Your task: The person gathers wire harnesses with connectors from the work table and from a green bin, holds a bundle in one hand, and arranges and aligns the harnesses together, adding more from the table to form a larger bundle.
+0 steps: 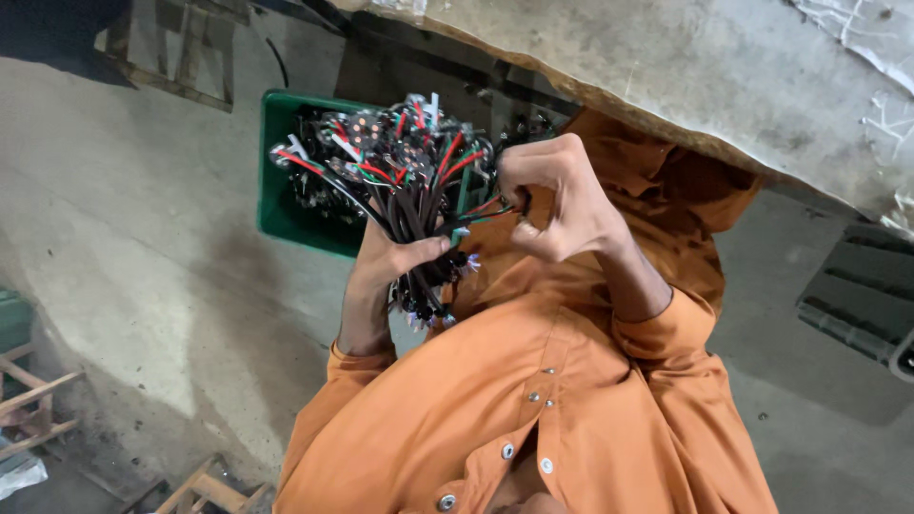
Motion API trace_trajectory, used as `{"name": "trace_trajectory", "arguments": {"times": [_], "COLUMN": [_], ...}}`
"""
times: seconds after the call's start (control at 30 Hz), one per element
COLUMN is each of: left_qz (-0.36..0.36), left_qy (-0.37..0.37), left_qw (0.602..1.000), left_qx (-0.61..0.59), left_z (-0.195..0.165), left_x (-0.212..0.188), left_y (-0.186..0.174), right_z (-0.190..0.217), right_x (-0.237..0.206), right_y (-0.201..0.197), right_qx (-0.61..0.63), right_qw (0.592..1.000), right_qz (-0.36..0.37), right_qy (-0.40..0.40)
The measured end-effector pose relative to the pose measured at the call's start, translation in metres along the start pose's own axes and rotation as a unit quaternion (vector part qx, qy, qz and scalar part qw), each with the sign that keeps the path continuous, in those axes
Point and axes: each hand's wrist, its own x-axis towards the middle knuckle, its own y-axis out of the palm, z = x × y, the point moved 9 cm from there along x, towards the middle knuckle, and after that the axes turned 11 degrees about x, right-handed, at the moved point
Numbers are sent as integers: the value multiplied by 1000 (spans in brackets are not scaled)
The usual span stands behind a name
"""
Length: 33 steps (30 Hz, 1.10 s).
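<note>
My left hand (392,259) is closed around the middle of a thick bundle of black cables (405,181). The bundle fans out above into many small round modules with red, green and white wires. Its lower ends stick out below my fist. My right hand (557,195) is just to the right of the bundle, its fingers curled and pinching a few thin red, green and black wires (484,211) that run out of the bundle. Both hands are raised in front of my orange buttoned shirt (533,409).
A green plastic crate (276,195) with more wired modules stands on the concrete floor behind the bundle. A rough concrete slab (724,67) crosses the upper right. Wooden frames (38,400) lie at the lower left, and a dark ribbed object (862,295) lies at the right.
</note>
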Motion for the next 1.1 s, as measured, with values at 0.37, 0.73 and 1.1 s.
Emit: {"name": "trace_trajectory", "arguments": {"times": [0.37,0.73,1.1], "left_qz": [12,80,63], "left_qy": [3,41,69], "left_qw": [990,994,995], "left_qx": [-144,-61,19], "left_z": [-5,-8,-21], "left_x": [10,7,12], "left_y": [5,33,32], "right_z": [-40,-7,-52], "right_x": [-21,-4,-11], "right_y": [17,2,19], "right_qx": [176,70,56], "right_qw": [981,997,979], "right_qz": [-39,-10,-76], "right_qy": [66,14,179]}}
